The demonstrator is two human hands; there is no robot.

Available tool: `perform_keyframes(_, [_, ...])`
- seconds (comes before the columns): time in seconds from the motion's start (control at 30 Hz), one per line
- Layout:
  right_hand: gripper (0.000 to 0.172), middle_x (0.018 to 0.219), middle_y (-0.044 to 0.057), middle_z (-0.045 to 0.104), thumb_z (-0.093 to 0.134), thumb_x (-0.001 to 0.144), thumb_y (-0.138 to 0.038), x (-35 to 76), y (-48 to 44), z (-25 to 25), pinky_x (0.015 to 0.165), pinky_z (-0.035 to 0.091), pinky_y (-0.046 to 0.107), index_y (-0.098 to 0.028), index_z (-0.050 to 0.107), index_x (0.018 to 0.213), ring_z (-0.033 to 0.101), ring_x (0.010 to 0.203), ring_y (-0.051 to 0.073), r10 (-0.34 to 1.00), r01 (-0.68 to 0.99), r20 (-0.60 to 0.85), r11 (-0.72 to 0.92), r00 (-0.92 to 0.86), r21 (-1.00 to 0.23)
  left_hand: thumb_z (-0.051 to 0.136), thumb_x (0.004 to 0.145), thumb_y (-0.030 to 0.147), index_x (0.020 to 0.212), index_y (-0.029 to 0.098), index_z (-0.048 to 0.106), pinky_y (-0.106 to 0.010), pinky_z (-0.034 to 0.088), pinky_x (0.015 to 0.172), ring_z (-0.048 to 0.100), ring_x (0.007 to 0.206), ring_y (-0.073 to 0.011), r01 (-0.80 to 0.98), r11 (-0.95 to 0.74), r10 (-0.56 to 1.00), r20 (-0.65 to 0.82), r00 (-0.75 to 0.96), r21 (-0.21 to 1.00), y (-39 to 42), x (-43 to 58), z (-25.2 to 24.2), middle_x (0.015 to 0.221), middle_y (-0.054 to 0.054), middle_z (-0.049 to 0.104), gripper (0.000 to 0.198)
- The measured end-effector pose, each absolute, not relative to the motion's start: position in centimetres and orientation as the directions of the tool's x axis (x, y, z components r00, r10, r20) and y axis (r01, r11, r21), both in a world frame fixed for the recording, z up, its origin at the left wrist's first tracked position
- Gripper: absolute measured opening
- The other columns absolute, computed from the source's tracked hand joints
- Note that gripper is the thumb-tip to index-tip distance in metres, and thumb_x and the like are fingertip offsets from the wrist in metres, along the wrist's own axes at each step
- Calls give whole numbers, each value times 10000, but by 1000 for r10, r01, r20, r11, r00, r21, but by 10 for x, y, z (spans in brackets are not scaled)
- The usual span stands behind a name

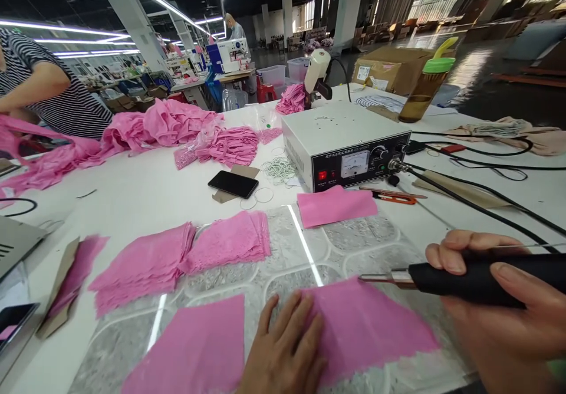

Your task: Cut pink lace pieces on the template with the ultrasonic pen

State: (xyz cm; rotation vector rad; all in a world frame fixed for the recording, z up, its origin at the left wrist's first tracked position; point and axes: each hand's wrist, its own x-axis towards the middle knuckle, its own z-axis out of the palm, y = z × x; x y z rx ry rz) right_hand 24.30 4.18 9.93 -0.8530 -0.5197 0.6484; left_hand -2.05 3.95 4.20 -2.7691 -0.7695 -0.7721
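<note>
My left hand [285,347] lies flat with its fingers on the left edge of a pink fabric piece [371,323] on a grey marbled tile board [283,273]. In my right hand [495,299] is a black-handled ultrasonic cutter [455,279]. Its thin metal tip is at the top edge of that fabric. Left of my left hand lies another pink piece [198,347]. Two stacks of cut pink pieces, a left stack [141,261] and a right stack [230,237], sit beyond it. A folded pink piece [336,205] lies at the board's far edge.
A white control box [345,128] with a meter stands behind the board, with black cables [481,205] trailing right. Also on the table are a phone [233,184], an orange-handled tool [393,197], a bottle [427,84] and heaped pink fabric [154,122]. A co-worker in stripes [62,87] is at left.
</note>
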Motion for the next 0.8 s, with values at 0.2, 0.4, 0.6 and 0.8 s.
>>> perform_keyframes(0.2, [97,729,26,453,586,601,-218,242,40,95,495,348,350,-234,634,685,389,555,158,714,-289,184,486,675,-825,537,960,336,1189,135,643,-424,319,1144,560,1239,-241,523,-853,452,513,729,9,38,-20,42,1241,-113,660,323])
perform_keyframes(0.4, [82,714,27,448,602,629,-274,226,39,89,489,372,353,-246,615,705,402,543,167,772,-293,222,466,596,-835,521,963,317,1189,127,639,-446,377,1105,555,1244,-256,523,-851,473,496,728,45,36,-19,44,1254,-126,650,318])
perform_keyframes(0.6, [106,737,8,480,682,692,-293,205,37,87,550,457,344,-264,647,788,438,588,162,852,-360,210,409,479,-838,512,963,308,1203,117,626,-470,438,1051,562,1238,-274,531,-843,503,475,722,86,33,-18,45,1248,-138,649,328])
perform_keyframes(0.8, [115,781,5,539,725,726,-336,202,40,87,557,481,343,-271,676,807,439,553,134,851,-307,270,432,451,-848,490,966,293,1204,128,626,-483,446,1046,544,1260,-278,537,-840,508,467,723,83,33,-17,45,1260,-146,643,321])
